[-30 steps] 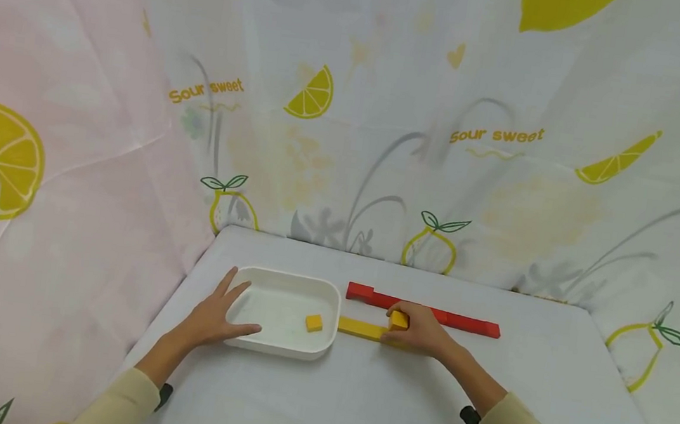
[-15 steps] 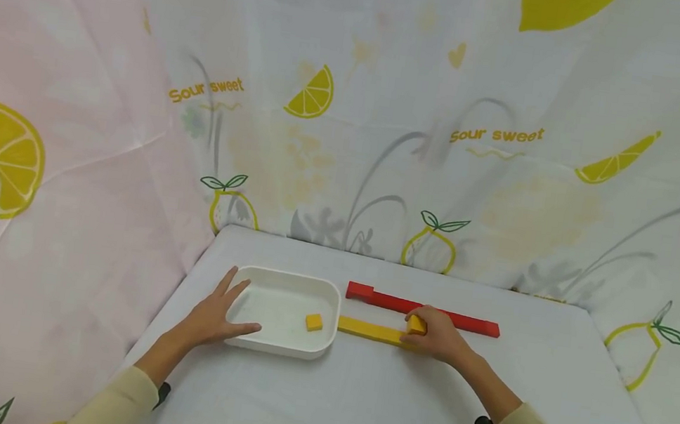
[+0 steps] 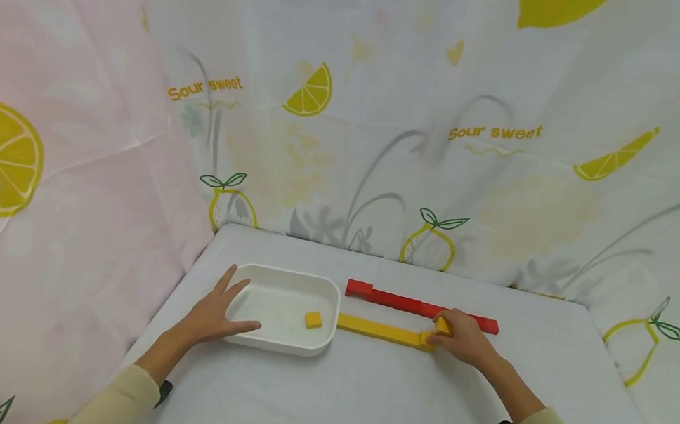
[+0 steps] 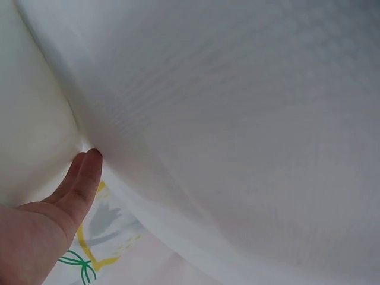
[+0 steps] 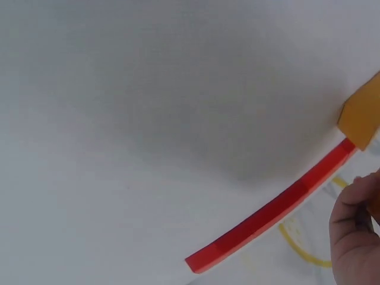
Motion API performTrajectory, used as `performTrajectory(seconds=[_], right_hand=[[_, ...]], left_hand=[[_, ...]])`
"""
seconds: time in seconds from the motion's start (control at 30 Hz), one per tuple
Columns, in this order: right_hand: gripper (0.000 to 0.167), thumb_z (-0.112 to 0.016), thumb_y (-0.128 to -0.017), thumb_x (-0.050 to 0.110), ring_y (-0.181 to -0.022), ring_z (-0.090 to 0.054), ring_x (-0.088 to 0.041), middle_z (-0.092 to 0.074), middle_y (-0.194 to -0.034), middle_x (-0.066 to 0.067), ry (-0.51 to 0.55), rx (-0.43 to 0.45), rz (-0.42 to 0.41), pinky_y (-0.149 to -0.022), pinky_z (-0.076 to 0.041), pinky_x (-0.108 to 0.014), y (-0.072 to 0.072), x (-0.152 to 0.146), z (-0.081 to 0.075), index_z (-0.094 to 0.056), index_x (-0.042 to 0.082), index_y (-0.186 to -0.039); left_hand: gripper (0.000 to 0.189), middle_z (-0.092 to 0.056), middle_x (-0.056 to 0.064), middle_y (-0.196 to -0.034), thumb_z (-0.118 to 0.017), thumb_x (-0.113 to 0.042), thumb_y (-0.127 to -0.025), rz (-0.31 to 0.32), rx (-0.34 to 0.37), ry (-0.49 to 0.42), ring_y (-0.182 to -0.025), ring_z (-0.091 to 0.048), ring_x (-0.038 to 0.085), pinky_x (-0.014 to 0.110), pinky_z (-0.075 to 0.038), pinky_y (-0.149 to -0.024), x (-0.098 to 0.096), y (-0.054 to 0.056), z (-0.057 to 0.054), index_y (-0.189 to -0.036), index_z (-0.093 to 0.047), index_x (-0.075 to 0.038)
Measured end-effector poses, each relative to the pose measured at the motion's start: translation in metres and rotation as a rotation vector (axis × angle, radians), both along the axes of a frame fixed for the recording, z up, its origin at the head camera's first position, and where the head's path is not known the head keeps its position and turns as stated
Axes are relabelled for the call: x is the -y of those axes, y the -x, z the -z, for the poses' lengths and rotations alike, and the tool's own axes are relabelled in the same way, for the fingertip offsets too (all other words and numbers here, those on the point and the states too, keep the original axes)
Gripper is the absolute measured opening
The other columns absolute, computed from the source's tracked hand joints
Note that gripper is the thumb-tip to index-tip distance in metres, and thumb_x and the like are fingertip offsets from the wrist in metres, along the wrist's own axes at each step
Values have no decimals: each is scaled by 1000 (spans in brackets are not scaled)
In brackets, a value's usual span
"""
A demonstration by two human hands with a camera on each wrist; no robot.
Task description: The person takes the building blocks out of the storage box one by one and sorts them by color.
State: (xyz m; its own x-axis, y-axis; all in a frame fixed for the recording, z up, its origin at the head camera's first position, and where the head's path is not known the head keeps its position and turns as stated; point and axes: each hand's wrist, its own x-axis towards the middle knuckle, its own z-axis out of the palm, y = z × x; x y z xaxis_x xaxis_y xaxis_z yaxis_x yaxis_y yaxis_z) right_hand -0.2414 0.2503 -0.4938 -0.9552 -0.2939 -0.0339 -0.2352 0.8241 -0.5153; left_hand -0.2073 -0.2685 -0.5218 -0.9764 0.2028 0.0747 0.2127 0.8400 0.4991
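Observation:
My right hand [image 3: 468, 339] pinches a small yellow block [image 3: 443, 326] just above the right end of a row of yellow blocks [image 3: 379, 331]. That row runs rightward from the side of a white tray [image 3: 279, 347]. A yellow block [image 3: 425, 340] at the row's end sits a little higher than the others. My left hand [image 3: 211, 314] rests at the tray's left end with fingers spread. In the left wrist view, fingers [image 4: 83, 184] lie along the tray's outer wall. One loose yellow block [image 3: 313, 320] lies inside the tray, towards its right end.
Behind the yellow row lies a line of red blocks [image 3: 395, 301], with a raised red block [image 3: 359, 288] at its left end. White cloth [image 3: 367, 406] covers the table. Lemon-printed curtains [image 3: 349, 135] stand at the back and sides.
My right hand has moved to the right along the yellow row with the yellow block in its fingers, uncovering the row's right end. The left hand and the tray have stayed in place.

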Motion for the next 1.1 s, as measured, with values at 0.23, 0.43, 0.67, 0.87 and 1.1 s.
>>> performTrajectory(seconds=[0.23, 0.43, 0.67, 0.87, 1.1], right_hand=[[38, -81, -81, 28, -86, -50, -18, -61, -96, -3, 6, -7, 52, -70, -45, -25, -2, -19, 10, -64, 7, -108], [35, -82, -80, 26, -90, -51, -19, -63, -99, -3, 26, 30, 50, -76, -48, -30, -3, -28, 16, -66, 9, -107], [34, -84, -78, 27, -88, -50, -18, -58, -90, 0, 17, 60, 3, -74, -47, -28, -4, -28, 22, -67, 11, -102], [33, -84, -78, 28, -89, -49, -17, -56, -90, 1, 23, 51, -16, -71, -46, -26, -3, -25, 27, -67, 13, -102], [34, -84, -78, 26, -90, -50, -19, -57, -94, -1, 33, 66, -31, -73, -48, -27, -2, -25, 33, -67, 13, -105]], left_hand=[[96, -7, 18, -165, -71, -63, -78, -4, -21, -3, -130, -48, 50, 65, -46, -96, 0, 1, 2, -151, -38, -11], [96, -6, 18, -166, -71, -63, -79, -15, -4, -5, -131, -47, 50, 66, -45, -97, 0, 0, 1, -152, -38, -11], [96, -6, 17, -166, -70, -65, -79, -18, 2, 4, -133, -45, 50, 67, -43, -99, 0, 1, 4, -152, -37, -11], [97, -6, 18, -166, -70, -65, -78, -21, 3, 5, -135, -43, 50, 67, -43, -99, 0, 1, 6, -152, -37, -11], [96, -6, 17, -166, -70, -65, -79, -20, -5, 2, -133, -45, 50, 67, -44, -98, 0, 1, 4, -151, -38, -11]])
